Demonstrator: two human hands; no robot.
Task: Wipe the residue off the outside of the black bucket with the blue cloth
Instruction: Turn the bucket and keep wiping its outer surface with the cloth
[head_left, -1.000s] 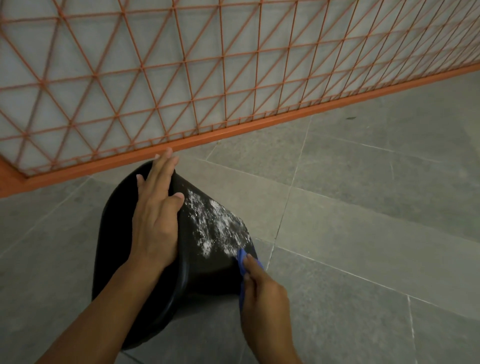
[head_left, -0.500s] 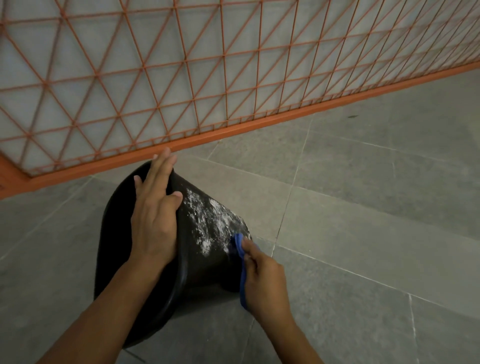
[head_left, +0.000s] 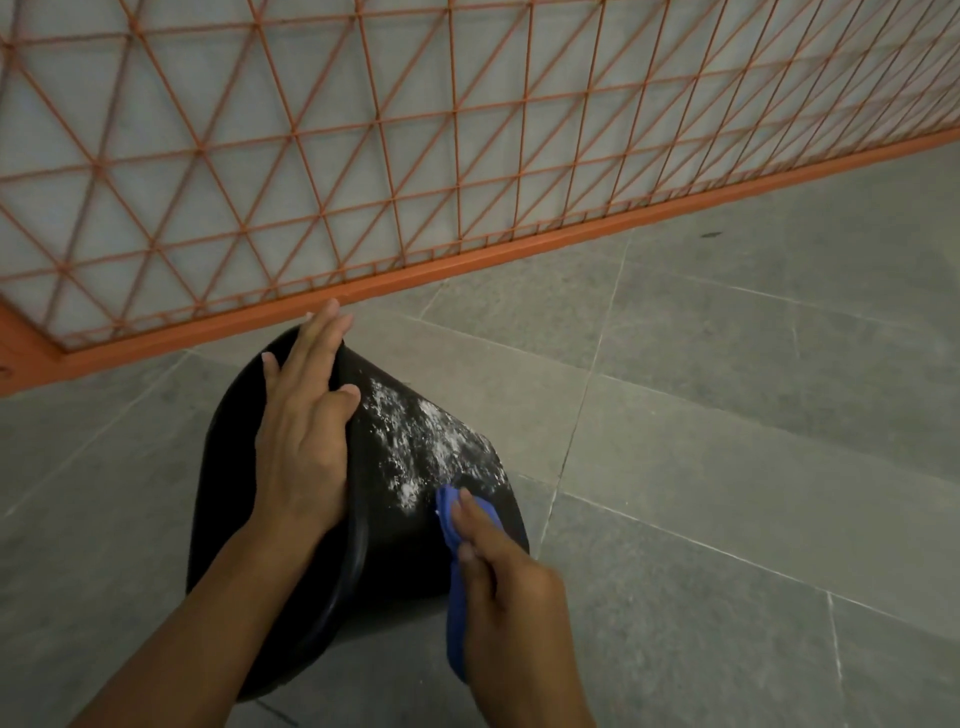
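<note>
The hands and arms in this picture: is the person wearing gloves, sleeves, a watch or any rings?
Nothing is worn that shows. The left hand and right hand are bare, with no gloves, and no rings show on the fingers. Both forearms are uncovered to the picture's lower edge, with no sleeve, watch or wristband. The fingernails look short and unpainted.

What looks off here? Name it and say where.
White residue is spattered over the outside of the black bucket, which is tilted on the floor. The right hand presses the blue cloth at its lower edge.
</note>
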